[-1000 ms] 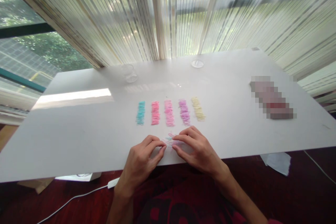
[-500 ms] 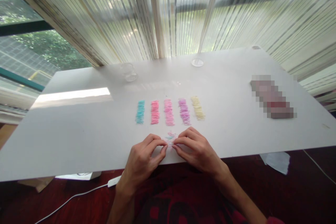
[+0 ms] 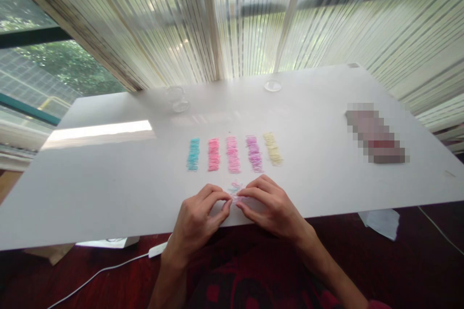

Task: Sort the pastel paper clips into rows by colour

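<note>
White worktop bears five single-colour columns, in order: turquoise, coral, pink, purple and yellow. Left hand: fingertips pinched together, contents cannot be confirmed. Right hand: finger and thumb narrowly parted. Grouping appears well advanced; outstanding, a small mixed pile of loose pieces between and just beyond the fingertips, nearer than the columns

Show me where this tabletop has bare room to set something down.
Bare: left of the teal strip, to the left edge of the table, and between the yellow strip and the pixelated object. Crowded: between those strips, and front middle, where the left hand and right hand flank loose pastel pieces.
</note>
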Available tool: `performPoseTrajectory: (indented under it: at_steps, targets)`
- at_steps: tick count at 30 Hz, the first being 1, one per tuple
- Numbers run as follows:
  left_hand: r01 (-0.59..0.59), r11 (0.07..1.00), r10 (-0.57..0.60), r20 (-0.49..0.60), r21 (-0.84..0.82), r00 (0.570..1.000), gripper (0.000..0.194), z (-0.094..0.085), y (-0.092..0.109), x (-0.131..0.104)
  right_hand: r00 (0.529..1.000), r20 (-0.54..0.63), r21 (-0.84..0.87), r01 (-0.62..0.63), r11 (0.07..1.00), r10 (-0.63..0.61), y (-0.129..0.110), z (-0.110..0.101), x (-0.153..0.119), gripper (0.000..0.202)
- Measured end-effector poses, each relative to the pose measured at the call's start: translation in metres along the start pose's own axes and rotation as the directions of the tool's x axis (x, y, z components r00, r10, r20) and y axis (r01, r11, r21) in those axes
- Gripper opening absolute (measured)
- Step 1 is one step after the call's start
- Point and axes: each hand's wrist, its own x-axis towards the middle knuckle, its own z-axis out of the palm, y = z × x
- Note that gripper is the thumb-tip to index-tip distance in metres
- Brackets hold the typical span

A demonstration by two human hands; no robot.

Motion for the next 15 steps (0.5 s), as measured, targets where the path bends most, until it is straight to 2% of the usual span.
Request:
performPoseTrajectory:
  at_steps: [15]
  targets:
    - [-0.004,1.000,0.003,-0.013,-0.023,1.000,0.008,0.0029,-0.0036,-0.0009,0.999,-0.036,-0.014,0.010,1.000,-0.011,-0.0009,0.0016,0.0008,0.007]
